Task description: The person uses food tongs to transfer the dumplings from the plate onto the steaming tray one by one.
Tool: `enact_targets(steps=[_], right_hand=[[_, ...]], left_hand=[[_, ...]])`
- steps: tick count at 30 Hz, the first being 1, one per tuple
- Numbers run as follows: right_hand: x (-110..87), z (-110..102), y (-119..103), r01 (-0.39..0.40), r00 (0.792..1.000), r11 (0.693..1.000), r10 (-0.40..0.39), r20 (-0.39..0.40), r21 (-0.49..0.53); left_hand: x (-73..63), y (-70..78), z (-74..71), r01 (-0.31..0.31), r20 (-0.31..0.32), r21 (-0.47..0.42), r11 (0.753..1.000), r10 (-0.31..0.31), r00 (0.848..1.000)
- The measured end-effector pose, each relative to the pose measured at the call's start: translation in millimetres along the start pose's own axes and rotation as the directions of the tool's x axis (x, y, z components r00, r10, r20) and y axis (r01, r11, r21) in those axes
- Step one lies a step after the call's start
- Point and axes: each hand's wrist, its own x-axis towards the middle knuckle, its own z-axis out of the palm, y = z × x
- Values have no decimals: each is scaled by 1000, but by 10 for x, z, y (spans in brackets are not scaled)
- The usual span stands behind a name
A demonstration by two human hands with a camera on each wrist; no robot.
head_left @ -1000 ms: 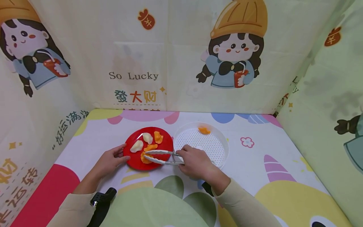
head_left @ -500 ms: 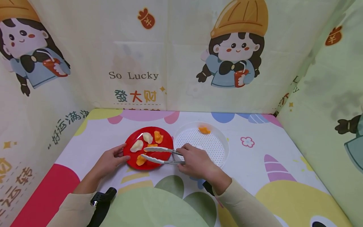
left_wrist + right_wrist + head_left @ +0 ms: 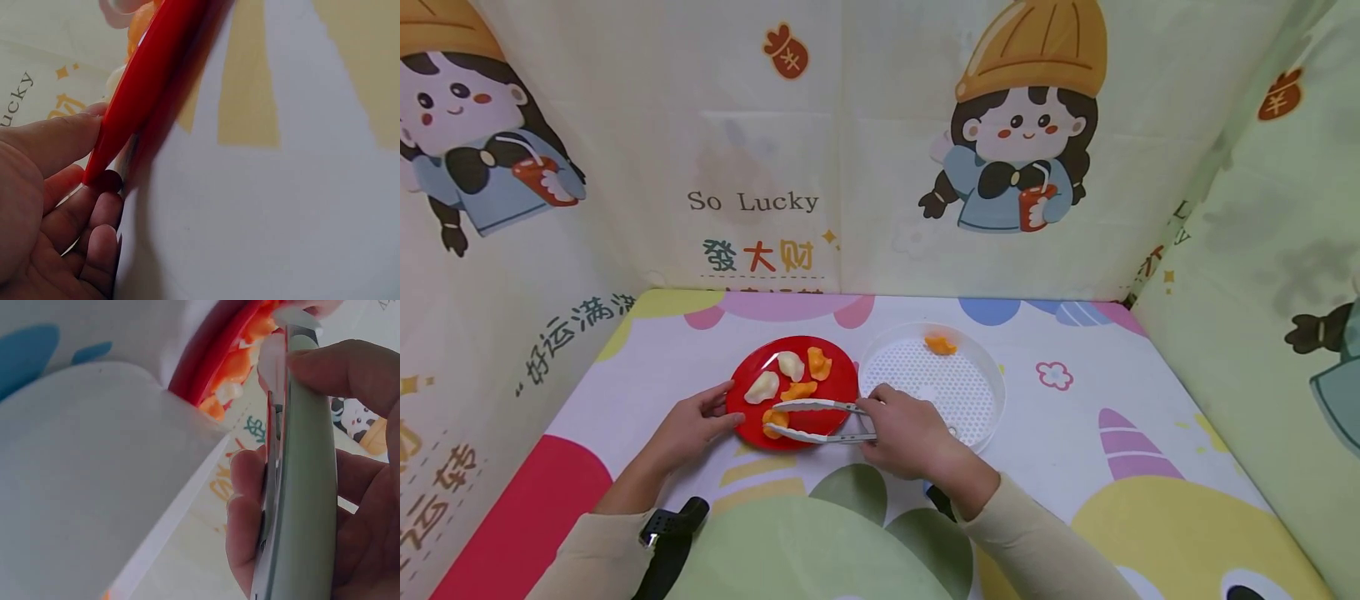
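My left hand (image 3: 696, 425) grips the left rim of a red plate (image 3: 747, 437), thumb above and fingers below in the left wrist view. On the plate lie two white dumplings (image 3: 762, 387) and several orange ones (image 3: 819, 363). With my right hand (image 3: 910, 429) I hold a pair of tongs (image 3: 820, 405), whose pale green handle (image 3: 306, 487) shows close up in the right wrist view. The spread tips of the tongs reach over the plate, around the nearest orange dumpling (image 3: 772, 419), partly covering it.
Right beside the plate stands a round white tray (image 3: 992, 367) with a perforated bottom; one orange dumpling (image 3: 940, 345) lies near its back edge. A patterned cloth (image 3: 1052, 425) covers the table. Printed curtains (image 3: 880, 167) rise at the back and both sides.
The tongs first shift slightly, leaving the near orange dumpling further left on the plate, then come back around it. The left hand stays on the rim.
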Motion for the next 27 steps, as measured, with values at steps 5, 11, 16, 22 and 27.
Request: enact_targets(steps=[5,11,16,22,27], right_hand=[[-34,-17,81,-15,1000,1000,14,-27,-26],[-26,-14,127,-13,1000,1000,13,-25,-5],[9,3,105,-11,1000,999,11,-5,32],[49,1,90,8,1000,999,-8,-3,33],[94,-9,75,22,1000,1000,-22,-8,6]], left_hand=[[-7,3,4,-5,-4,7,1000,5,1000],[-13,2,13,-4,-6,-1,1000,4,1000],[-13,-11,23,-1,-2,-10,1000,1,1000],[-19,-13,28,0,-4,-9,1000,0,1000],[-29,-1,28,-1,-7,-11,1000,1,1000]])
